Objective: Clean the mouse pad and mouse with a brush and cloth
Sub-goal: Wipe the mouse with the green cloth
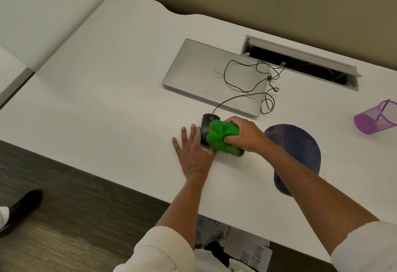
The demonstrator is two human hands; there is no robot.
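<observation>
White desk [107,104] w/ the mouse [205,128] as anchor. Left of the mouse, the left hand [193,153] lies flat and open, fingers spread, its thumb side pressed against the mouse's flank to brace it. On the mouse's right half sits the green cloth [223,140], bunched up and clamped in the right hand [245,135]. Right of that, the dark blue mouse pad [300,142], partly under the forearm. Behind the mouse: closed laptop [206,74], cord [247,87] looped on the lid. Mouse looks light, hard, smooth plastic, so prob. slides when rubbed; best pinned at the sides, cord kept slack. Cloth soft, limp, grips anywhere. No brush in view.
</observation>
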